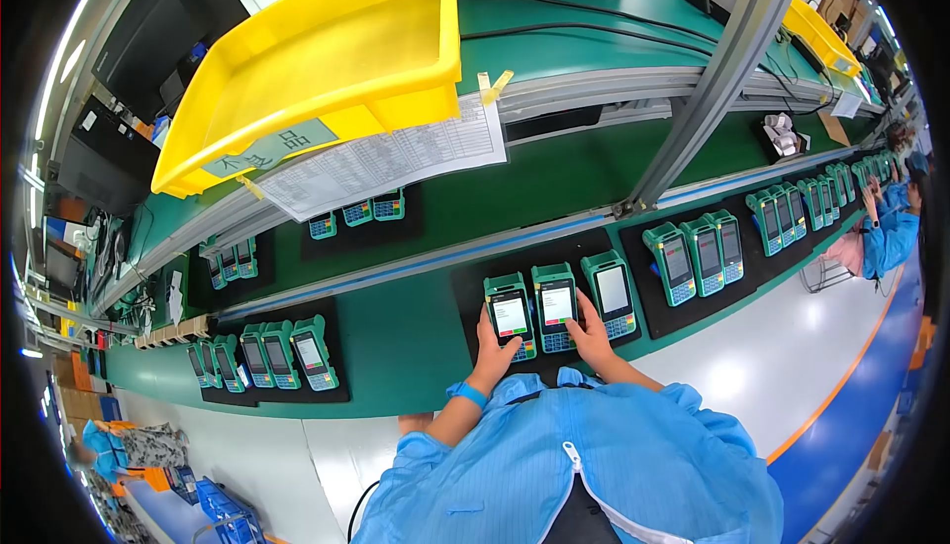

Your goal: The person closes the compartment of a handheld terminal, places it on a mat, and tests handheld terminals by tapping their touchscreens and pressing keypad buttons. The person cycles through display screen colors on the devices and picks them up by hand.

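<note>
Three green handheld terminals with keypads lie side by side on a black mat in front of me. My left hand (492, 351) is wrapped round the left side of the left terminal (510, 314), its thumb over the keypad. On the middle terminal (556, 303) rests the thumb of my right hand (592, 337), whose fingers reach up between it and the right terminal (614, 290). The left and middle screens are lit, with red and green buttons low down; the right screen is pale and blank.
More terminals stand in rows to the right (705, 255) and left (280, 356). A yellow bin (336, 49) and a hanging paper sheet (396, 166) are above the bench. A metal post (708, 79) rises at right. Co-workers are at far right (891, 232) and lower left (109, 450).
</note>
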